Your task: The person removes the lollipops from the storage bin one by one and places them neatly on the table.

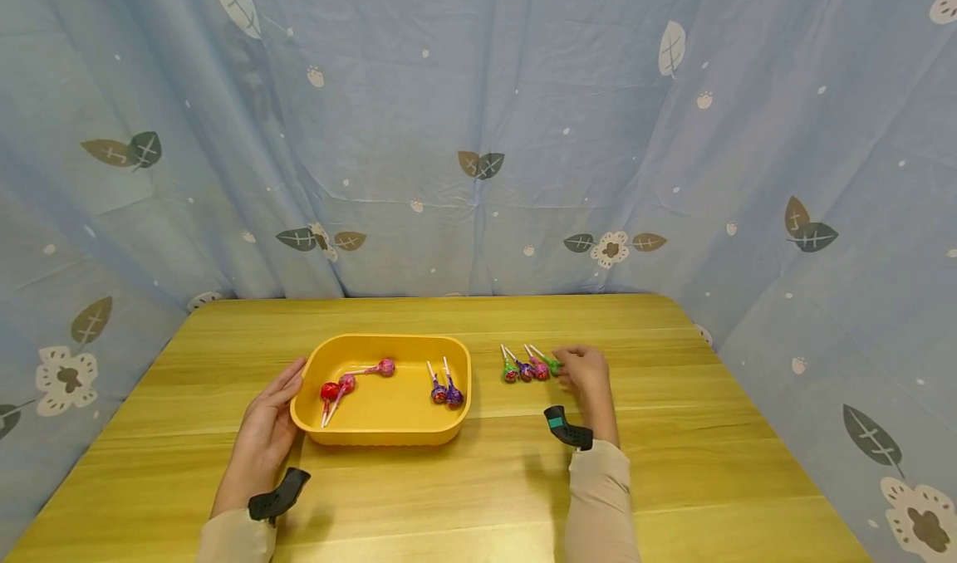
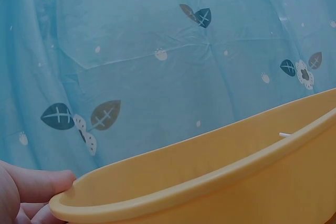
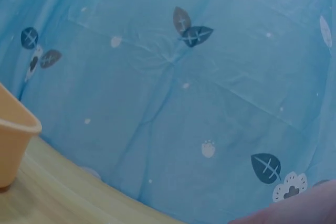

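Note:
My left hand rests at the left end of a yellow plastic basket, its straight fingers against the outer wall and rim. Inside the basket lie a red lollipop, two pink lollipops on the left, and two purple lollipops on the right. Right of the basket, my right hand pinches a green lollipop by its head, at the end of a short row on the table. Beside it in that row are a pink lollipop, a purple lollipop and another green lollipop.
The wood-grain table carries the basket and the row of lollipops. A blue patterned curtain hangs behind the table and along both sides. Each wrist wears a black camera mount.

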`<state>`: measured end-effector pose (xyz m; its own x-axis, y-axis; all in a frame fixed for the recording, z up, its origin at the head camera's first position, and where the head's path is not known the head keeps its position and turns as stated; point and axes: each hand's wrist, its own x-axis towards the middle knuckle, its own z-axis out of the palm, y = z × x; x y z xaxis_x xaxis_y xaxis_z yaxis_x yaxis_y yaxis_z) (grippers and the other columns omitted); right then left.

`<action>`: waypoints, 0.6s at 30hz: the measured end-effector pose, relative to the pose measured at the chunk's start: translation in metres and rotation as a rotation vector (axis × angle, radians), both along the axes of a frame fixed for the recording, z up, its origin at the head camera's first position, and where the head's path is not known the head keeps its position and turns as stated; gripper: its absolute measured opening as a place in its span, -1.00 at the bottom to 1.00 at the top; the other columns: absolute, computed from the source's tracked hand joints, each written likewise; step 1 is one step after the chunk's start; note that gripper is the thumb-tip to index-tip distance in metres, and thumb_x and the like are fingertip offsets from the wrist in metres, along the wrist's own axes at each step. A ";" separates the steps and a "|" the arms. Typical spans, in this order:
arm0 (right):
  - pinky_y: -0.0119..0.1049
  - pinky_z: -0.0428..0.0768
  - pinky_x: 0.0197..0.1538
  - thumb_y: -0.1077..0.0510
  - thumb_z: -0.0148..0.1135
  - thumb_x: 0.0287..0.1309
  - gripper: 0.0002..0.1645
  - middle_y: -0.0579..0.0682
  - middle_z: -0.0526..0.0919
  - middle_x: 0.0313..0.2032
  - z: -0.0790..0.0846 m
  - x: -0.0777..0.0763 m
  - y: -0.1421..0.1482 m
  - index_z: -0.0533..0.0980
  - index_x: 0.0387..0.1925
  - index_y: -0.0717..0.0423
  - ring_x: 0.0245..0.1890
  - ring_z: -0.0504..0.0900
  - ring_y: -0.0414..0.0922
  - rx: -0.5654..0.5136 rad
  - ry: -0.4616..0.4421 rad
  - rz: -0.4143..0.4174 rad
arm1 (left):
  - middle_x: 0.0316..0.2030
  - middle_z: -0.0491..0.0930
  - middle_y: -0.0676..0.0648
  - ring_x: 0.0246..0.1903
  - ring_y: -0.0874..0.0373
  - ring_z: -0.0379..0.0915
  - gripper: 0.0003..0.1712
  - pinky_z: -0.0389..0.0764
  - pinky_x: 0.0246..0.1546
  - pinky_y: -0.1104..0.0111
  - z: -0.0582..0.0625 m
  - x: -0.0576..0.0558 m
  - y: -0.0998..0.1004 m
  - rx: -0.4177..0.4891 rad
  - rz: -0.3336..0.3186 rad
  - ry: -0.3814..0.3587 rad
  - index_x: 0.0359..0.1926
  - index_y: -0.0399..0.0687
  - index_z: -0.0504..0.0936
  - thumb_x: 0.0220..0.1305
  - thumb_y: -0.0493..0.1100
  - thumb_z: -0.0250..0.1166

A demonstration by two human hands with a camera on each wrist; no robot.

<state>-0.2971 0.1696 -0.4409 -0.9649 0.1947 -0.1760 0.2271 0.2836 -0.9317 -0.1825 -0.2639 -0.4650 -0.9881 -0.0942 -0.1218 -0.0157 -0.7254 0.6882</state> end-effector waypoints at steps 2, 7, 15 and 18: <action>-0.04 0.64 -0.10 0.15 0.19 0.31 -0.60 0.34 0.57 -0.12 0.002 0.000 -0.002 0.54 0.04 0.38 -0.28 0.62 0.07 -0.037 0.001 0.016 | -0.02 0.62 0.19 0.07 0.37 0.45 -0.62 0.33 0.17 0.48 0.000 0.000 0.000 -0.005 0.000 -0.002 0.14 0.07 0.64 0.44 -0.31 0.07; 0.03 0.58 0.03 0.16 0.16 0.33 -0.60 0.33 0.52 0.01 0.007 0.001 -0.011 0.53 0.07 0.37 -0.16 0.58 0.10 -0.091 0.010 0.068 | -0.01 0.62 0.19 0.07 0.37 0.45 -0.61 0.33 0.18 0.48 0.000 0.000 -0.002 -0.009 -0.001 0.002 0.17 0.07 0.62 0.45 -0.31 0.06; -0.06 0.63 -0.04 0.14 0.18 0.32 -0.63 0.30 0.57 -0.09 0.015 0.002 -0.037 0.56 0.02 0.33 -0.21 0.61 0.09 -0.064 0.028 0.172 | -0.01 0.61 0.17 0.09 0.36 0.43 -0.60 0.29 0.20 0.46 0.000 0.000 -0.002 -0.004 -0.007 0.008 0.20 0.04 0.59 0.45 -0.32 0.05; -0.07 0.65 -0.07 0.12 0.20 0.31 -0.63 0.25 0.58 -0.11 0.019 0.005 -0.051 0.57 0.01 0.31 -0.22 0.62 0.07 -0.076 0.043 0.224 | 0.00 0.61 0.17 0.10 0.36 0.42 -0.60 0.26 0.22 0.45 0.000 -0.001 -0.001 0.003 -0.004 0.001 0.20 0.05 0.59 0.45 -0.31 0.06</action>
